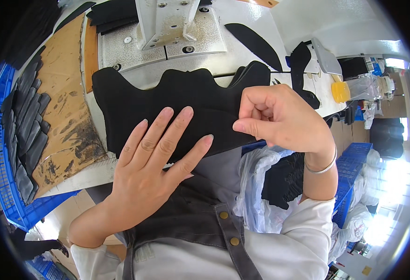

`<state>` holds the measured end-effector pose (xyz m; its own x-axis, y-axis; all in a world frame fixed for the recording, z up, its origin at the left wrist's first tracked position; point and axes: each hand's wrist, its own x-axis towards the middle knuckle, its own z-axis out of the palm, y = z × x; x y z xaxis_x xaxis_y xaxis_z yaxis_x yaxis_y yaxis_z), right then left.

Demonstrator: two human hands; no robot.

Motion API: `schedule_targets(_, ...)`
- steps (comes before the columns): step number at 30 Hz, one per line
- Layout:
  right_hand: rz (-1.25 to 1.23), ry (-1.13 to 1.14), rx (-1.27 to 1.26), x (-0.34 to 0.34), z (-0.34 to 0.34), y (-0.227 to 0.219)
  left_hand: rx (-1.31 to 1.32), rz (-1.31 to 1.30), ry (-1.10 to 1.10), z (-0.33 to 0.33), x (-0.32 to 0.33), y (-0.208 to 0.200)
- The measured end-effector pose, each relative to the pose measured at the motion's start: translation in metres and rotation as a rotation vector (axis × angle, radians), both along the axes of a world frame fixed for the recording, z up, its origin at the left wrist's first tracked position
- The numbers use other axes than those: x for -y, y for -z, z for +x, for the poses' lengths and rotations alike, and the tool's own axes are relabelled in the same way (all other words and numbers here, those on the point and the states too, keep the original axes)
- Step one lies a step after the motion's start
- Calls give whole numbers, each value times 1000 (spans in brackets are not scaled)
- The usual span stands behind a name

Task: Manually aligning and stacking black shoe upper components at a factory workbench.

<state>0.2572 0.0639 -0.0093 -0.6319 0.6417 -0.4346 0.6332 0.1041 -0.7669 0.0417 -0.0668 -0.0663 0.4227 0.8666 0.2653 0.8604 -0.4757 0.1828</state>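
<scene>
A stack of black fabric pieces [181,88] with a wavy far edge lies across the front of the white work table. My left hand [149,149] is laid over the near part of the stack, with its fingers stretched out and spread. Over the stack's right end, my right hand [284,116] is closed, thumb and forefinger pinched at the black fabric. Whatever sits between those two fingertips is hidden. A faint crease runs through the cloth towards the pinch. The right wrist wears a silver bangle [324,167].
Beyond the stack stands a white machine [167,21] on a metal bed. Worn cardboard [60,121] and a blue crate [2,154] of dark cut pieces [25,135] lie left. A curved black piece [254,44] and a yellow-orange container [340,92] are right; a plastic bag [251,182] hangs below.
</scene>
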Motion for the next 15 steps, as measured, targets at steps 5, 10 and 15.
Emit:
schedule_targets(5, 72, -19, 35, 0, -2, -3, -6, 10, 0, 0, -1, 0)
schedule_targets(10, 111, -43, 16, 0, -2, -1, -52, 44, 19, -3, -3, 1)
schedule_targets(15, 589, -140, 209, 13, -4, -7, 15, 60, 57, 6, -10, -10)
